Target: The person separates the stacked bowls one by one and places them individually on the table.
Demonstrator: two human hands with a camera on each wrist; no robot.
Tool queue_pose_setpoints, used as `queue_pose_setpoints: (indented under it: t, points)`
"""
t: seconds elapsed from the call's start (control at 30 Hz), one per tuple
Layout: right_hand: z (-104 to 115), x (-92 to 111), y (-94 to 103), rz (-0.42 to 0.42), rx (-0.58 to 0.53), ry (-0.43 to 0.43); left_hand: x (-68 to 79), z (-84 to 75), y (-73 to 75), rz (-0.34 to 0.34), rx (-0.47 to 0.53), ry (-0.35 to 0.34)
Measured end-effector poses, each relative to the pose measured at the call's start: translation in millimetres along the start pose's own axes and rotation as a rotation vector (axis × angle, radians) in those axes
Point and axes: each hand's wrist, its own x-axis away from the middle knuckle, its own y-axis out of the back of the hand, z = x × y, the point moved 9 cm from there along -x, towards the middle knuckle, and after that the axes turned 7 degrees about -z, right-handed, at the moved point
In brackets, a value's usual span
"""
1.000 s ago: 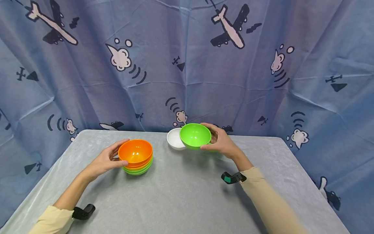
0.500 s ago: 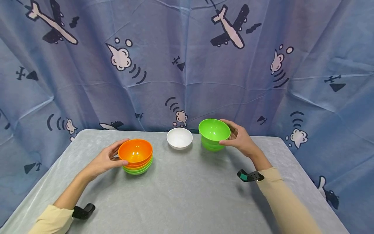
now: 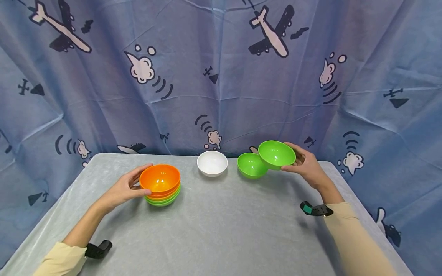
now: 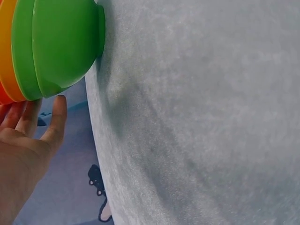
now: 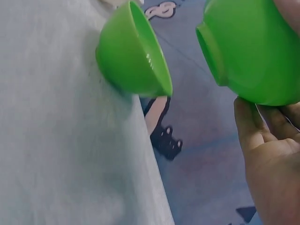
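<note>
My left hand (image 3: 126, 188) grips the left side of a nested stack of bowls, thumb at the front and fingers behind. An orange bowl (image 3: 160, 178) tops the stack, and green bowls (image 4: 61, 47) form its bottom, which rests on the table. My right hand (image 3: 306, 165) holds a green bowl (image 3: 276, 154) by its right side, thumb in front. This bowl is raised off the table, its base showing in the right wrist view. Just left of it a second green bowl (image 3: 251, 167) stands upright on the table, partly overlapped by the held one in the head view.
A white bowl (image 3: 212, 164) stands upright near the table's back edge, between the stack and the green bowl. The table (image 3: 214, 230) has a grey cloth. Behind it hangs a blue curtain (image 3: 193, 76) with airplane prints.
My right hand has carried its green bowl rightward, from over the white bowl, past the standing green bowl, to that bowl's right. The left hand and its stack have stayed still.
</note>
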Motion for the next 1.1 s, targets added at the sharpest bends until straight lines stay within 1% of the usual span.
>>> queue_pose_setpoints:
  t: [0.23, 0.43, 0.5, 0.7, 0.93, 1.1]
  points:
    - [-19.6, 5.7, 19.6, -0.057, 0.047, -0.096, 0.0, -0.2, 0.5, -0.002, -0.002, 0.009]
    - [-35.3, 12.1, 32.4, -0.066, 0.139, -0.171, 0.3, 0.1, -0.1, 0.001, -0.002, 0.013]
    - [-41.6, 13.3, 35.9, -0.063, 0.163, -0.185, 0.5, 0.3, -0.2, 0.002, 0.001, 0.010]
    - [-61.4, 17.0, 46.8, -0.059, 0.188, -0.214, 0.5, 0.4, -0.4, 0.003, -0.002, 0.002]
    - [-81.5, 20.8, 56.6, -0.055, 0.192, -0.246, 0.6, 0.1, -0.9, 0.007, -0.003, -0.003]
    - [-89.1, 22.0, 59.1, -0.063, 0.178, -0.265, 0.3, -0.9, -0.7, 0.007, -0.006, -0.004]
